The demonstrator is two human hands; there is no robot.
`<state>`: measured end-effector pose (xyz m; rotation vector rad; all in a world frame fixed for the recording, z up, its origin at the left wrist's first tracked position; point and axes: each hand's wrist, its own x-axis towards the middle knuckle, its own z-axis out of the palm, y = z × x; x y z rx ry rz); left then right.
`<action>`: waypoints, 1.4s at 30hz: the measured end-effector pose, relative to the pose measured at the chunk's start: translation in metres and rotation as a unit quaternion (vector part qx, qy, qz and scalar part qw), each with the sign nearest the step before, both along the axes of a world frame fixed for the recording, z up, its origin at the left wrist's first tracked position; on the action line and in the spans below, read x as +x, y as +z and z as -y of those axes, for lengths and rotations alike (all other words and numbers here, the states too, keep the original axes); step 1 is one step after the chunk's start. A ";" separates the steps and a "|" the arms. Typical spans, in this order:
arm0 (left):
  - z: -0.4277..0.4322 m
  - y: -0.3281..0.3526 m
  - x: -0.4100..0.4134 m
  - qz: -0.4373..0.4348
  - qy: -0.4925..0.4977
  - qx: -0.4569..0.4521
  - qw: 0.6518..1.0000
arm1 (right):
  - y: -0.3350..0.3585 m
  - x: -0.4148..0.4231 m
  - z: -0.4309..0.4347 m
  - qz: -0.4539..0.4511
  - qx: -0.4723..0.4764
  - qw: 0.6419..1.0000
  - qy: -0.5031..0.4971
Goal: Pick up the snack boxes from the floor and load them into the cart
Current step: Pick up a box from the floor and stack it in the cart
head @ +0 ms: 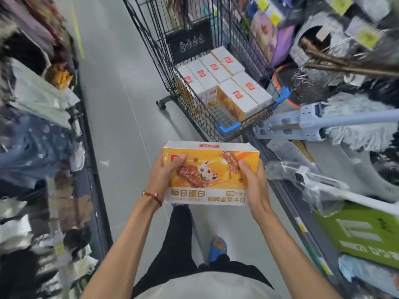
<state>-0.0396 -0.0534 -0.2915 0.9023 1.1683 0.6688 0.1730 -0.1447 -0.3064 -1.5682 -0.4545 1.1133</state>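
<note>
I hold an orange and white snack box (212, 169) with a spotted dog and meat skewers printed on it, at chest height over the aisle floor. My left hand (166, 173) grips its left side, thumb across the front. My right hand (252, 184) grips its right side the same way. Just ahead stands the black wire cart (190, 100) with blue corner bumpers. Inside it several white-topped snack boxes (218, 83) stand packed side by side, filling the far and right part of the basket.
A grey floor aisle (112, 104) runs ahead on the left of the cart. Racks of clothing and bags (38, 126) line the left side. Mops (345, 121), brooms and a green carton (367, 234) crowd the right shelf. My feet in blue slippers (217, 247) are below.
</note>
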 end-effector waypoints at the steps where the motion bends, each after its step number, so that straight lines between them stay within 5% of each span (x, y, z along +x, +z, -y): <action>1: -0.023 -0.001 0.002 0.000 -0.004 0.007 1.000 | 0.001 0.001 -0.021 0.003 0.003 1.000 -0.010; 16: -0.326 0.026 0.077 -0.066 -0.157 0.082 0.982 | 0.014 0.013 -0.247 -0.053 0.011 0.975 -0.217; 33: -0.465 -0.036 0.217 -0.155 -0.309 0.014 0.938 | -0.036 0.101 -0.346 -0.018 -0.142 0.941 -0.307; 42: -0.492 -0.099 0.229 -0.213 -0.505 0.007 0.836 | -0.075 0.075 -0.336 -0.010 -0.203 0.930 -0.306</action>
